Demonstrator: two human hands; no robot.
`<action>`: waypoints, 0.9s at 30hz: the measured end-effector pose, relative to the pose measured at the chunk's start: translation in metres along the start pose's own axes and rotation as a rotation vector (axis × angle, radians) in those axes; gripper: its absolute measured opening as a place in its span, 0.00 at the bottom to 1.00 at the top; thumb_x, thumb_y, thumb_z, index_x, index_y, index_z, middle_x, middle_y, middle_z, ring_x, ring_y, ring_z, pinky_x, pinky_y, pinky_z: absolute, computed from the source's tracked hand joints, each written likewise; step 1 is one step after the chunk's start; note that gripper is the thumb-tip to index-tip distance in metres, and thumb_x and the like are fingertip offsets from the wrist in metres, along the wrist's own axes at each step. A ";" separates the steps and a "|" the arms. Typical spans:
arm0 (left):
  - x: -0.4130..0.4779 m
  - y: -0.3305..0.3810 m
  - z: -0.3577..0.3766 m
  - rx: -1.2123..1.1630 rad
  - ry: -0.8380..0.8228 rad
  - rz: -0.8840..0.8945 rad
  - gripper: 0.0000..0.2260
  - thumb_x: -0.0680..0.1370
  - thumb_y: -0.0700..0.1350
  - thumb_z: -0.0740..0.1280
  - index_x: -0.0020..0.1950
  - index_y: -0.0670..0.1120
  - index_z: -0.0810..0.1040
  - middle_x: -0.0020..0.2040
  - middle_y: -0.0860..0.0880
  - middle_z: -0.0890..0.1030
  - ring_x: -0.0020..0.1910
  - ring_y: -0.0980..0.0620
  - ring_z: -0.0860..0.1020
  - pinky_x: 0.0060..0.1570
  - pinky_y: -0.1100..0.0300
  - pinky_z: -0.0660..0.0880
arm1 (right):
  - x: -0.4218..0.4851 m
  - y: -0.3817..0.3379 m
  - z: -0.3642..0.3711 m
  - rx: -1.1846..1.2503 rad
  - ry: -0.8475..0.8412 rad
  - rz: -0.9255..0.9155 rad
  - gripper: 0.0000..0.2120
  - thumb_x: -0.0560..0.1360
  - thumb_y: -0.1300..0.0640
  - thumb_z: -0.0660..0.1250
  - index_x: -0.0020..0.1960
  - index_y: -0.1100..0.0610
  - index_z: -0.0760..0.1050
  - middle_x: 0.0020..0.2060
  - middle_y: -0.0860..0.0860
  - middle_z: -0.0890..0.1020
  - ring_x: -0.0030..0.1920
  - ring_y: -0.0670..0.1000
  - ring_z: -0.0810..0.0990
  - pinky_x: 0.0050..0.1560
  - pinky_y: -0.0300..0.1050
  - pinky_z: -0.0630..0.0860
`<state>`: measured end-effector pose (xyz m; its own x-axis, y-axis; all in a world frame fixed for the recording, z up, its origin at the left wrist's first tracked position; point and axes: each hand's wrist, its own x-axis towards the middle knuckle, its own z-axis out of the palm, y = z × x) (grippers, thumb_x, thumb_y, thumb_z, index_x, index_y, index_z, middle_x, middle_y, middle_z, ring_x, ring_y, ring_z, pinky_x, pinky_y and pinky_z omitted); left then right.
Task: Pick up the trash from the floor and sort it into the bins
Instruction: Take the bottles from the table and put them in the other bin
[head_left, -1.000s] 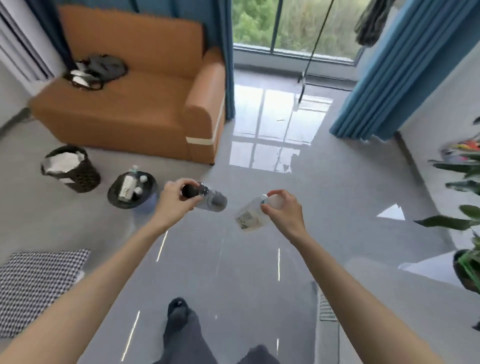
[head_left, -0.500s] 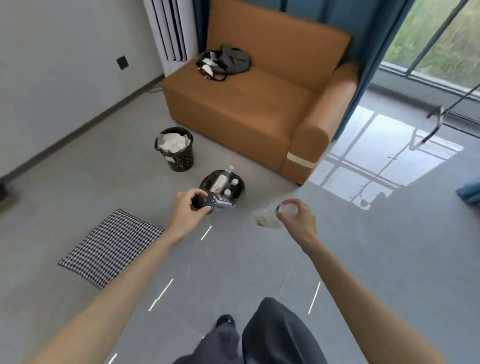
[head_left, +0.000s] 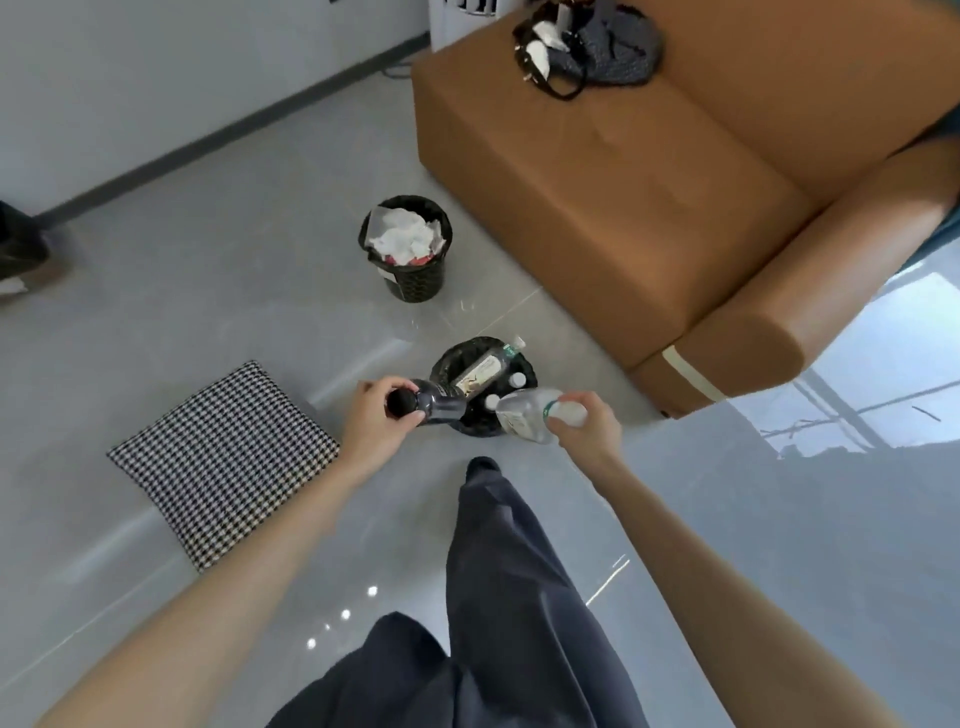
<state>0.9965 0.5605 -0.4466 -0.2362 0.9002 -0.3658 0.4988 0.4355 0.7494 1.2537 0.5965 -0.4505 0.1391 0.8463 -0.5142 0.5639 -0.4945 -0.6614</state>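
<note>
Now my left hand (head_left: 376, 428) grips a dark plastic bottle (head_left: 440, 406), my right hand (head_left: 587, 434) a clear plastic bottle (head_left: 522, 415), for the round black bottle bin (head_left: 441, 364).

Glossy grey floor (head_left: 208, 291), paper bin (head_left: 415, 286) & bottle bin (head_left: 444, 361) nr sofa (head_left: 623, 218), checked cushion (head_left: 223, 462)

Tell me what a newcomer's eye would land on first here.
Two bottles are held out mid-frame: the left grip holds a dark bottle and the right grip holds a clear bottle, both close by a black bin that already has bottles in it. Behind it stands a second bin stuffed with white paper, beside a big orange sofa.
</note>
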 end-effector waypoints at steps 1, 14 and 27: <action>0.018 0.003 0.008 -0.001 -0.001 -0.027 0.14 0.70 0.38 0.73 0.52 0.48 0.76 0.53 0.45 0.76 0.55 0.47 0.74 0.59 0.56 0.71 | 0.020 -0.004 0.000 -0.002 -0.018 0.025 0.14 0.70 0.58 0.70 0.55 0.53 0.74 0.56 0.54 0.75 0.52 0.55 0.76 0.52 0.52 0.77; 0.195 -0.084 0.145 -0.025 -0.080 -0.351 0.15 0.67 0.37 0.74 0.48 0.51 0.77 0.56 0.43 0.76 0.56 0.47 0.76 0.56 0.61 0.69 | 0.201 0.024 0.056 -0.019 -0.041 0.129 0.14 0.70 0.57 0.70 0.55 0.50 0.74 0.55 0.53 0.76 0.50 0.54 0.77 0.52 0.54 0.79; 0.246 -0.171 0.249 0.093 -0.106 -0.296 0.15 0.70 0.34 0.69 0.54 0.47 0.78 0.58 0.43 0.72 0.55 0.52 0.71 0.51 0.70 0.63 | 0.278 0.089 0.118 -0.051 -0.007 0.100 0.11 0.72 0.59 0.69 0.53 0.50 0.75 0.54 0.52 0.73 0.44 0.47 0.74 0.51 0.50 0.78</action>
<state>1.0609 0.7058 -0.8018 -0.2968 0.7269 -0.6193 0.4969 0.6714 0.5499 1.2468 0.7650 -0.7165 0.1910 0.7916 -0.5804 0.5886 -0.5656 -0.5777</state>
